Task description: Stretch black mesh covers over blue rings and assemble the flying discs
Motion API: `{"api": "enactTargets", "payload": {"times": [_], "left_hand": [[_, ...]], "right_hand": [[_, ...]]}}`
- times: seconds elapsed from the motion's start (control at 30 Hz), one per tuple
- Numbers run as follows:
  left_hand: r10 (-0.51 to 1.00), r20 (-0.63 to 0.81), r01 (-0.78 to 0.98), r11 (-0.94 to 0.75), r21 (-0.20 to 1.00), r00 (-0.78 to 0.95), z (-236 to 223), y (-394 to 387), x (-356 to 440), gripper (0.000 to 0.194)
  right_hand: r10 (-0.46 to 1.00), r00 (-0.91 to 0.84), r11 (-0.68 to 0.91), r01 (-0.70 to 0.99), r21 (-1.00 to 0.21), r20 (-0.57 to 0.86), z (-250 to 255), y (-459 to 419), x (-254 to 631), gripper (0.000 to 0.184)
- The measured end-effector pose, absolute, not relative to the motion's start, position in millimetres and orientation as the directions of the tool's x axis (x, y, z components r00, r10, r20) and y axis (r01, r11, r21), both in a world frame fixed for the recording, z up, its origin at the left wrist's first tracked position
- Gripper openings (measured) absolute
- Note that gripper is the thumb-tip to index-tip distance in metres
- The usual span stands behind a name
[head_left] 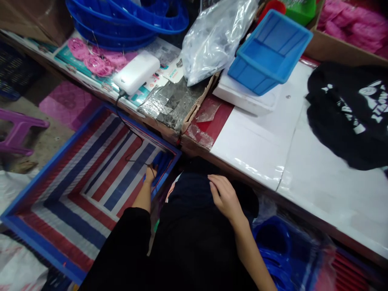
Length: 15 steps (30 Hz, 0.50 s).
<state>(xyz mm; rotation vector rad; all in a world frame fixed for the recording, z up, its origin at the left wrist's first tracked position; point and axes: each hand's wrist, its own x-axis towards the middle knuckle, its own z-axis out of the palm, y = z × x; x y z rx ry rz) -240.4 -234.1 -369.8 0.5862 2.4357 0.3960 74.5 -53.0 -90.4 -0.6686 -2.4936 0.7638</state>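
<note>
My left hand point(151, 173) reaches down into a large bin lined with red, white and blue striped cloth point(118, 178). It is at a dark blue item point(163, 162) in the bin's right corner. Its fingers are small and blurred, so their grip cannot be made out. A thin black cable point(133, 135) hangs from a white power bank point(137, 72) on the table and runs down close to that hand. My right hand point(223, 196) lies on the dark clothing over my lap, fingers stretched out, holding nothing.
A light blue plastic box point(269, 52) sits on a white box point(248, 95), beside a clear plastic bag point(215, 40). Blue round frames point(121, 24) and pink bundles point(100, 60) occupy the back left. Black printed cloth point(351, 113) lies right; a purple stool point(21, 129) stands left.
</note>
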Motion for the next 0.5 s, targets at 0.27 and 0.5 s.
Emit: {"api": "enactTargets", "payload": {"times": [0.27, 0.5], "left_hand": [[0.539, -0.411, 0.272, 0.790, 0.550, -0.735, -388.8, -226.7, -247.2, 0.042], [0.610, -0.349, 0.342, 0.734, 0.586, -0.711, -368.4, -221.7, -241.8, 0.042]], "right_hand": [[0.528, -0.821, 0.777, 0.365, -0.513, 0.216, -98.6, -43.2, 76.8, 0.024], [0.553, -0.801, 0.753, 0.364, -0.548, 0.228, -100.9, -41.5, 86.8, 0.023]]}}
